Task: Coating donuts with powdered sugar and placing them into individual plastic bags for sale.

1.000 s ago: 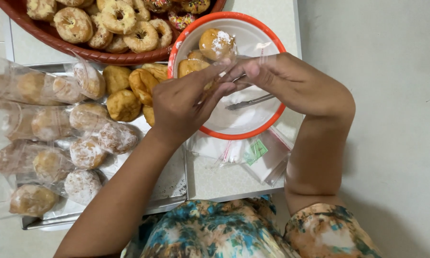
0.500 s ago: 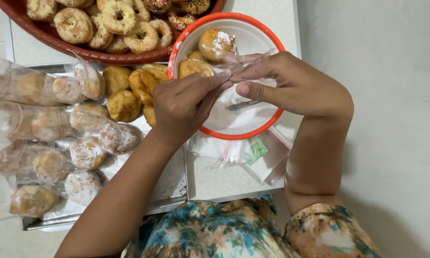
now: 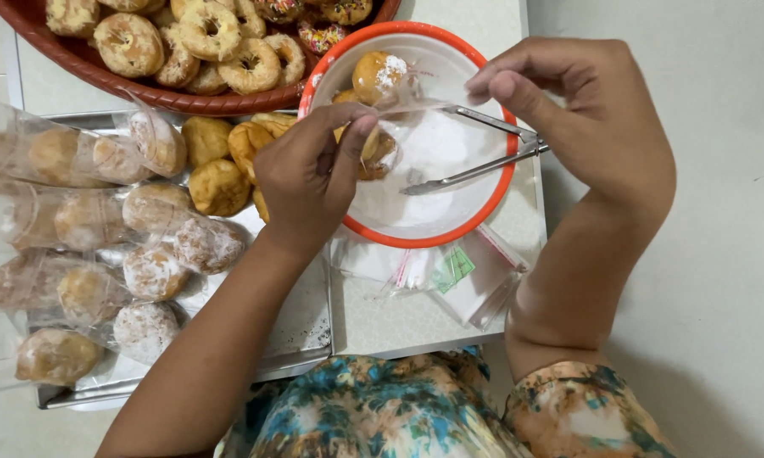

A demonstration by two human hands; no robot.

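Note:
My left hand [image 3: 310,182] and my right hand [image 3: 590,127] each pinch one edge of a thin clear plastic bag [image 3: 420,102] and hold it stretched above an orange-rimmed white bowl [image 3: 484,216]. The bowl holds white powdered sugar, a few golden donuts [image 3: 378,75] and metal tongs [image 3: 475,165] that rest across it with the handle over the right rim. I cannot tell if the bag has anything inside.
Several sugared donuts in clear bags [image 3: 149,271] lie on a metal tray [image 3: 301,326] at left, with plain fried donuts [image 3: 221,182] beside them. A brown basket [image 3: 136,85] of ring donuts sits at the top. A stack of flat plastic bags [image 3: 450,280] lies below the bowl.
My hands have drawn apart, the right one moving rightward, which stretches the bag wider. The tongs in the bowl are now uncovered.

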